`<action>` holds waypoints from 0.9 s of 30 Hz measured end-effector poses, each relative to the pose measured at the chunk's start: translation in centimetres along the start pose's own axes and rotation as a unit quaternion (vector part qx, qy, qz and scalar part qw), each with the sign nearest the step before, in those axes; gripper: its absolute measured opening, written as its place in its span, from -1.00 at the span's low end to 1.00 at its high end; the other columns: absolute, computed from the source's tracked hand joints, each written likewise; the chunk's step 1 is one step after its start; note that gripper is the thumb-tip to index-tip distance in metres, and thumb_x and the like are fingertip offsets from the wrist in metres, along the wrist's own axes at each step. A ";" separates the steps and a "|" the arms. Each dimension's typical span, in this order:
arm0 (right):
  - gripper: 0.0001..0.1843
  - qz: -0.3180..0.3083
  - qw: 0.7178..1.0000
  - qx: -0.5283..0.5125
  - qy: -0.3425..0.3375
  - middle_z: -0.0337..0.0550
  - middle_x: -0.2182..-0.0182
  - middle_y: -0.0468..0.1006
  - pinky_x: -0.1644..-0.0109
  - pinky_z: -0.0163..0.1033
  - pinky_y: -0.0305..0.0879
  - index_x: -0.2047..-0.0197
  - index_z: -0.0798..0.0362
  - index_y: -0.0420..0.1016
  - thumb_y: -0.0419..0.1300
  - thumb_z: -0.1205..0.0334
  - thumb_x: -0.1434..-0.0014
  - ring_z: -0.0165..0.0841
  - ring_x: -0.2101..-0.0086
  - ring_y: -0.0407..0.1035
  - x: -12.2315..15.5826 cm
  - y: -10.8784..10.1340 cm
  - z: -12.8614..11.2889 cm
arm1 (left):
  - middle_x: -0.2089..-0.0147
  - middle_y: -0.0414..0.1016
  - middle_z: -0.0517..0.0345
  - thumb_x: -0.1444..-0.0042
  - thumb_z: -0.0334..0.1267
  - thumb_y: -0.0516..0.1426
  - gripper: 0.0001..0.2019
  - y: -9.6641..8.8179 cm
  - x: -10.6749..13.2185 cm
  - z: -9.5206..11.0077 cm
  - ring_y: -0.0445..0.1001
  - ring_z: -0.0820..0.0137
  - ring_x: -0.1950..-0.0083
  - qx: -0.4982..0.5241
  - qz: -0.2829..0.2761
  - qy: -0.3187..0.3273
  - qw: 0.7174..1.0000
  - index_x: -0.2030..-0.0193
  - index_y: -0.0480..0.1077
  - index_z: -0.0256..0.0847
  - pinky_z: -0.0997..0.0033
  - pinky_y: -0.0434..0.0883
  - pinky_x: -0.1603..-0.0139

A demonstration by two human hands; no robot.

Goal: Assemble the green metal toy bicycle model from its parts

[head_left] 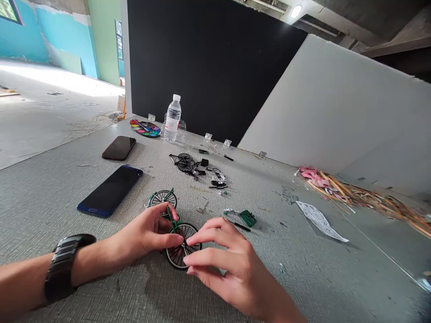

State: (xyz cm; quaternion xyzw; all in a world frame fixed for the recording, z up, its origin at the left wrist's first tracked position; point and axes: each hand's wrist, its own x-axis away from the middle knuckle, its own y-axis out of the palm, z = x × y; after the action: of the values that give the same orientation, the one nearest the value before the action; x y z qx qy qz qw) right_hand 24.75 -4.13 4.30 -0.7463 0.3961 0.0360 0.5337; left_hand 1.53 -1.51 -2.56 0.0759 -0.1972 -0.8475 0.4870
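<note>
Green model bicycle, low on the counter right in front of the person, between both hands. The left hand is closed on it, fingers around the green frame and thumb stretched to the hub of the near spoked wheel; the other wheel shows just beyond those fingers. The right hand is half curled, fingertips and thumb at the right side of the near wheel; from here I can't tell whether it grips the rim or only touches it. A dark wristband circles the left wrist. Past the hands I see black bicycle parts lying in a loose cluster, and nearer the right hand a flat green piece beside a thin black rod. Over to the left lie a blue-edged phone and a smaller dark phone; a water bottle stands upright near a paint palette.
</note>
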 end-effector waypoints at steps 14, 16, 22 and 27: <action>-0.74 0.069 0.956 0.198 0.207 -0.05 0.14 0.67 0.07 -0.08 0.45 0.07 -0.03 0.58 0.06 0.31 -0.37 -0.19 0.13 0.56 1.2 -2.4 6.5 | 0.30 0.64 0.17 -0.05 -0.19 0.47 -0.53 0.3 0.1 0.4 0.60 0.40 0.34 0.011 -0.033 -0.017 0.999 0.18 0.24 -0.17 0.48 0.45 0.33; -0.73 0.049 0.953 0.212 0.210 -0.05 0.13 0.68 0.07 -0.10 0.46 0.08 -0.02 0.60 0.05 0.33 -0.37 -0.20 0.13 0.58 1.4 -2.3 7.2 | 0.31 0.64 0.18 -0.05 -0.18 0.47 -0.54 0.3 0.1 0.4 0.61 0.38 0.35 0.003 -0.036 -0.018 0.999 0.18 0.24 -0.16 0.46 0.45 0.34; -0.90 0.044 0.948 0.243 0.202 -0.14 0.14 0.69 -0.02 -0.05 0.41 0.13 -0.04 0.61 0.26 0.29 -0.32 -0.18 0.09 0.54 0.9 -0.6 7.9 | 0.34 0.64 0.22 -0.09 -0.18 0.45 -0.55 0.6 0.2 0.7 0.61 0.38 0.36 -0.014 -0.044 -0.018 0.999 0.18 0.23 -0.15 0.47 0.44 0.35; -0.89 0.039 0.938 0.285 0.194 -0.26 0.25 0.73 0.06 -0.07 0.33 0.26 -0.08 0.66 0.31 0.30 -0.30 -0.20 0.17 0.53 0.4 0.5 8.3 | 0.29 0.65 0.18 -0.09 -0.16 0.45 -0.55 0.6 0.2 0.8 0.61 0.38 0.33 -0.013 -0.045 -0.023 0.999 0.17 0.22 -0.14 0.45 0.44 0.32</action>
State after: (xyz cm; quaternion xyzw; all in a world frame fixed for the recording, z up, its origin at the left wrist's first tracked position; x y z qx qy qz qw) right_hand 27.77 2.47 0.13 -0.5392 0.5145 -0.2034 0.6350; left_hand 1.69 -1.72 -1.57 0.0591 -0.1935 -0.8727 0.4443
